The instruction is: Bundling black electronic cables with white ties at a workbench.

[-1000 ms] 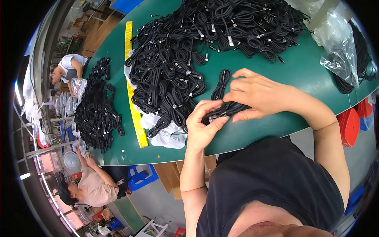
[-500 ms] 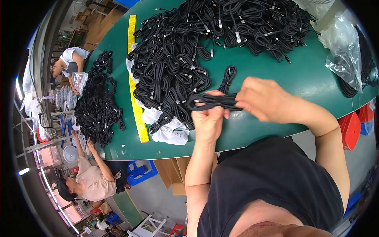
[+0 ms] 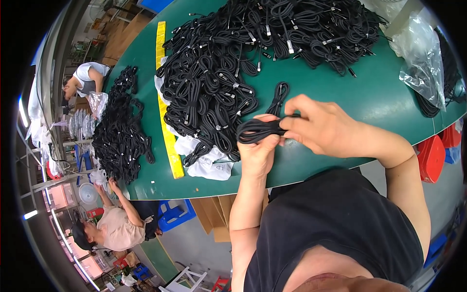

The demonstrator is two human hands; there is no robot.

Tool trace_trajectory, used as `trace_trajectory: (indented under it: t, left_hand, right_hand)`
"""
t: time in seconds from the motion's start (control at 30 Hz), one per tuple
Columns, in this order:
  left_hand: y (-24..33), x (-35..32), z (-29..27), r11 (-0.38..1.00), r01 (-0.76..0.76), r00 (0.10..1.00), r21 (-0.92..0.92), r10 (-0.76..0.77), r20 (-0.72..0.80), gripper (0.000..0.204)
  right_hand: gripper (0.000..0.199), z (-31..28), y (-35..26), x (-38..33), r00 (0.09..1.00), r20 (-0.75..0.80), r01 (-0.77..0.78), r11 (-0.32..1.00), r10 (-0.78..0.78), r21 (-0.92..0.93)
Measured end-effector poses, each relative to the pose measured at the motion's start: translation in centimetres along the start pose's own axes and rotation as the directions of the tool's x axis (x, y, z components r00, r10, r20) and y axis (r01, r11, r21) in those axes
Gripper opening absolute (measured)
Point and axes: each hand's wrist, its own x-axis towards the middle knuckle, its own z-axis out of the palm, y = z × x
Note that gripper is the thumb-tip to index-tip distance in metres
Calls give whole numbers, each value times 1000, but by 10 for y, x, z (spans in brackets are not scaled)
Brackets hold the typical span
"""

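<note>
Cable coil (image 3: 260, 130) black, long axis left-right, both hands clenched on it, left hand (image 3: 258, 153), right hand (image 3: 318, 126).

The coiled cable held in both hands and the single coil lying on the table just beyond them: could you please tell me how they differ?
The held cable is up off the green table, pinched between left hand and right hand, its loops running sideways. The lying coil rests on the table alone, untouched, running away from the person. Both are black and loosely looped.

bright even light, sharp centre, fisheye-bent dark rim
</note>
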Motion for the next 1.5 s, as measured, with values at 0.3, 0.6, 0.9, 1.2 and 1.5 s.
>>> trace_trajectory:
  t: [0.3, 0.6, 0.9, 1.2, 1.5]
  left_hand:
    - [0, 1, -5, 998, -22, 999, -55, 21, -32, 34]
    - [5, 8, -4, 986, -112, 994, 127, 109, 29, 57]
    - [2, 2, 1, 937, 7, 955, 349, 97, -279, 33]
    - [-10, 0, -2, 852, 73, 896, 518, 171, -409, 41]
    - [-21, 9, 19, 909, 25, 809, 417, 227, -542, 48]
  right_hand:
    - [22, -1, 9, -3, 998, -67, -22, 999, 19, -43]
    - [30, 11, 21, -10, 971, -188, -128, 986, 147, 110]
    - [21, 12, 32, -12, 712, 331, -538, 179, 620, 823]
    - [24, 38, 36, -22, 915, 83, -368, 733, 395, 572]
    - [40, 52, 32, -23, 983, -179, -31, 929, -38, -369]
